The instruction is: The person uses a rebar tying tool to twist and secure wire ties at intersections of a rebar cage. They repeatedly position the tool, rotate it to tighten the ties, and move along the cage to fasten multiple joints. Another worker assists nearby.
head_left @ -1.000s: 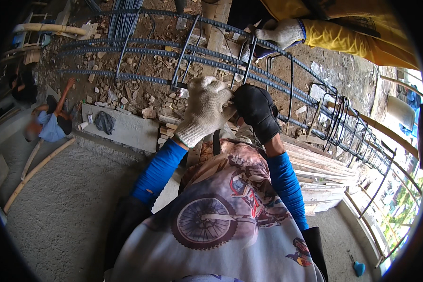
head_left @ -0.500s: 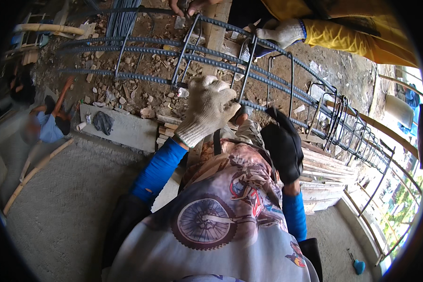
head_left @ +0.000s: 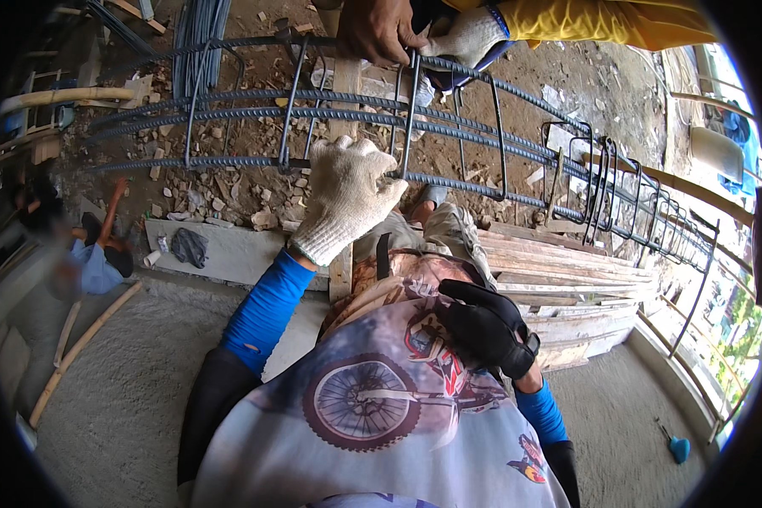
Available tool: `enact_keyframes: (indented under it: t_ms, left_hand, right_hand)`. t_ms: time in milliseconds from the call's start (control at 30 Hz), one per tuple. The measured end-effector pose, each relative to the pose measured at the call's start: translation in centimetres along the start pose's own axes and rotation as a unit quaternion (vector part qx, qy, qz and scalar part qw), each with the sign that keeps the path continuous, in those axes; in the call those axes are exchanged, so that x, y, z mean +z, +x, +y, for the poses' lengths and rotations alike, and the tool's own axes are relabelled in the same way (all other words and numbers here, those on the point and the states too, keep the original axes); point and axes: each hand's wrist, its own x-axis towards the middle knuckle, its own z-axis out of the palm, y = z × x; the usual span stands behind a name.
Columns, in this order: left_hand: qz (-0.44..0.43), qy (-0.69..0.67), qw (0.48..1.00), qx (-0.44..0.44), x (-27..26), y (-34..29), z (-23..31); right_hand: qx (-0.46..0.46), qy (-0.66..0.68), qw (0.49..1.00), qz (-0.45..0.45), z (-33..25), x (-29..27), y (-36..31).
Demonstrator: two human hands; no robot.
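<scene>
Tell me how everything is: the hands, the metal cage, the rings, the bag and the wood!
Left hand: gloved, curled over the cage's near bar
Right hand: gloved, off the cage, before the shirt
Metal cage: bars running lengthwise, rings around them
Rings: spaced apart at left, bunched closer toward the right
Black bag: crumpled
Wood planks: stacked
</scene>
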Motion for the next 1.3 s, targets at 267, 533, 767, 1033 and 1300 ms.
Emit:
enact_keyframes:
  t_ms: [267, 533, 767, 1033, 1300]
  left_hand:
    - [-0.008, 0.023, 1.000, -0.014, 0.3, -0.4, -0.1]
    - [0.034, 0.005, 0.999, -0.037, 1.5, -0.9, -1.0]
    - [-0.012, 0.060, 0.998, -0.028, 1.3, -0.8, -1.0]
    - [-0.051, 0.089, 0.994, -0.036, 0.9, -0.6, -0.2]
    - [-0.044, 0.072, 0.995, -0.047, 1.0, -0.6, 0.0]
  right_hand:
    - [-0.075, 0.111, 0.988, -0.076, 3.4, 1.2, 5.8]
    - [-0.249, 0.048, 0.967, -0.002, 6.6, 5.3, 13.2]
    - [-0.277, 0.007, 0.958, 0.078, 8.3, 7.3, 16.0]
    - [-0.298, 0.008, 0.945, 0.133, 10.0, 8.0, 18.3]
    - [-0.305, -0.001, 0.942, 0.143, 10.5, 7.9, 19.0]
